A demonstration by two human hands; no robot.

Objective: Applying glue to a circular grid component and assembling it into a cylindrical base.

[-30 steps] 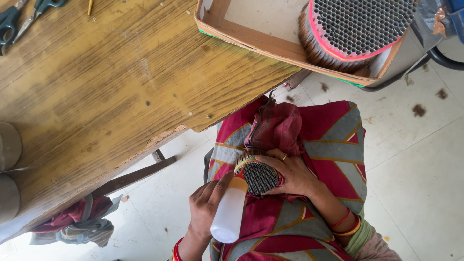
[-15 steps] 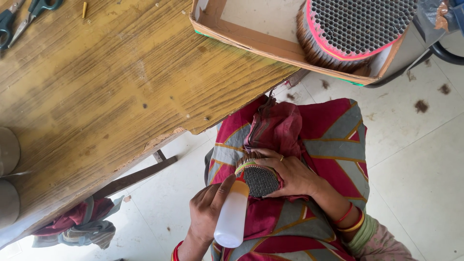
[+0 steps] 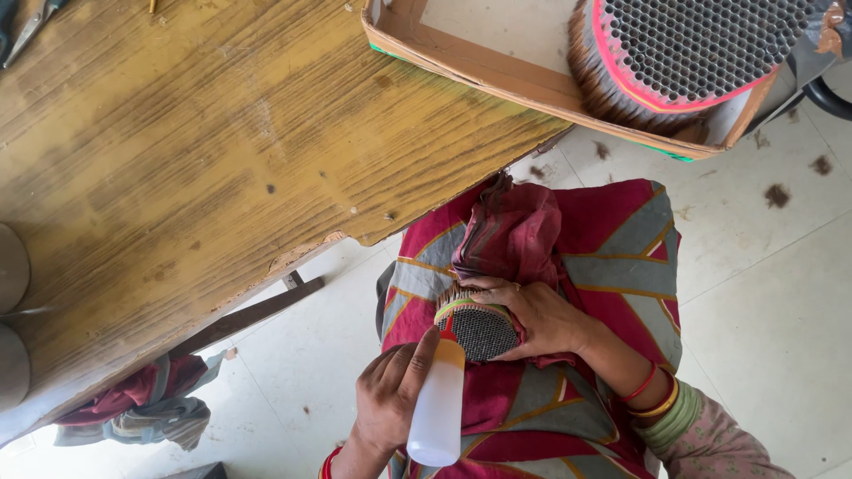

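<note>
My right hand (image 3: 537, 315) holds a small round bundle of thin tubes (image 3: 477, 325) on my lap, its dark honeycomb end face up and a coloured band around it. My left hand (image 3: 392, 392) grips a white plastic squeeze bottle (image 3: 437, 410) with an orange tip. The tip touches the near left edge of the bundle's face. Red and grey patterned cloth (image 3: 612, 239) covers my lap beneath both hands. Bangles ring my right wrist.
A worn wooden tabletop (image 3: 204, 160) fills the upper left. A cardboard box (image 3: 497, 71) at the top holds a large tube bundle with a pink band (image 3: 692, 49). Scissors (image 3: 27, 27) lie at the table's far corner. Crumpled cloth (image 3: 133, 408) lies on the pale floor.
The bottle's tip has shifted slightly against the bundle's face; my right hand has turned the bundle a little. The view has drifted slightly.
</note>
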